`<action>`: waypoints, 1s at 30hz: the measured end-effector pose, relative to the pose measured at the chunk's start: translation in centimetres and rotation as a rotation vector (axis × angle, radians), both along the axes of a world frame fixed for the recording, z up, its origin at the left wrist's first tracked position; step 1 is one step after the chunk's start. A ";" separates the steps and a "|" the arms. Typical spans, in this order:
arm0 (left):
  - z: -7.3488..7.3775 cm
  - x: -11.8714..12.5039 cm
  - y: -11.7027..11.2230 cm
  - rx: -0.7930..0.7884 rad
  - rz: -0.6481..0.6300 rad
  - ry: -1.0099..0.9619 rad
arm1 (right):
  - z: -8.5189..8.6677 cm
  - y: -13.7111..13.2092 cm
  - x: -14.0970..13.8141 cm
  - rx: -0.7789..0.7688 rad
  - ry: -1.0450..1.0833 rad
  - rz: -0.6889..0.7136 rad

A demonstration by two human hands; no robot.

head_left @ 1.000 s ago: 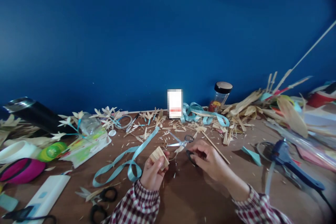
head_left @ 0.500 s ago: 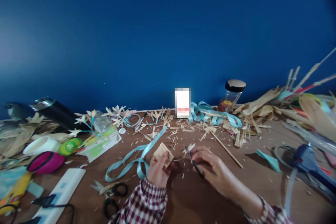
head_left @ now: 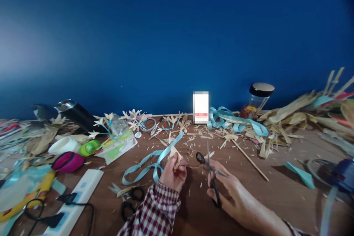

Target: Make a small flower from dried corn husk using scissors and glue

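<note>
My left hand (head_left: 173,175) is closed around a small folded piece of tan corn husk (head_left: 175,153), held upright just above the brown table (head_left: 276,191). My right hand (head_left: 226,191) grips a pair of black-handled scissors (head_left: 210,171), whose blades are open and point away from me. The two hands are about a hand's width apart. A light blue ribbon (head_left: 155,158) lies curled on the table just left of my left hand.
Husk scraps litter the table. A second pair of black scissors (head_left: 129,201) lies near my left sleeve. A white power strip (head_left: 80,195), a pink pouch (head_left: 68,162) and a green lid sit on the left. A black-lidded jar (head_left: 258,99) and a husk pile stand back right, a blue glue gun (head_left: 343,173) at far right.
My right hand picked the scissors up off the table and now holds them with the blades apart. The husk piece in my left hand has turned edge-on. The view has shifted left.
</note>
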State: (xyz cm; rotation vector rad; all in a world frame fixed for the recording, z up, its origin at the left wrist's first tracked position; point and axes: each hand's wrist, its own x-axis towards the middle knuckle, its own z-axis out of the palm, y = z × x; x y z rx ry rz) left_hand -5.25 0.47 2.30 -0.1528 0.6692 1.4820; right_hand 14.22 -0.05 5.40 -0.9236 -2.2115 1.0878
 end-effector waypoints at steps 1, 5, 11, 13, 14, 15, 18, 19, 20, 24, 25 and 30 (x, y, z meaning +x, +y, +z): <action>0.0 0.0 0.0 0.002 -0.003 -0.022 | 0.0 0.0 0.0 0.012 0.002 -0.005; -0.1 -0.1 -0.1 -0.002 -0.010 -0.051 | -0.5 0.0 0.0 0.030 0.061 -0.029; 0.0 0.1 0.0 -0.007 -0.006 -0.008 | -2.5 0.2 -0.4 -0.033 0.121 -0.112; 0.1 0.2 0.0 0.012 -0.002 0.018 | -3.1 0.1 -0.6 -0.117 0.133 -0.148; 0.0 0.3 -0.1 0.016 -0.005 0.032 | -3.2 0.1 -0.7 -0.172 0.153 -0.163; 0.0 0.4 -0.1 0.017 -0.010 0.044 | -3.4 0.0 -0.7 -0.233 0.182 -0.166; 0.0 0.5 -0.2 0.010 -0.034 0.062 | -3.3 -0.1 -0.8 -0.391 0.304 -0.107; 0.0 0.5 -0.2 0.013 -0.040 0.063 | -3.1 -0.1 -0.8 -0.423 0.332 -0.083; 0.0 0.5 -0.2 0.019 -0.045 0.064 | -3.0 -0.1 -0.7 -0.450 0.345 -0.057; -0.1 0.6 -0.2 0.044 -0.063 0.082 | -2.8 -0.2 -0.6 -0.642 0.322 0.035; -0.2 0.8 -0.2 0.043 -0.067 0.096 | -2.8 -0.2 -0.6 -0.682 0.326 0.053; -0.9 2.2 -0.8 -0.046 -0.140 0.226 | -2.4 -0.3 -0.6 -0.456 0.345 -0.005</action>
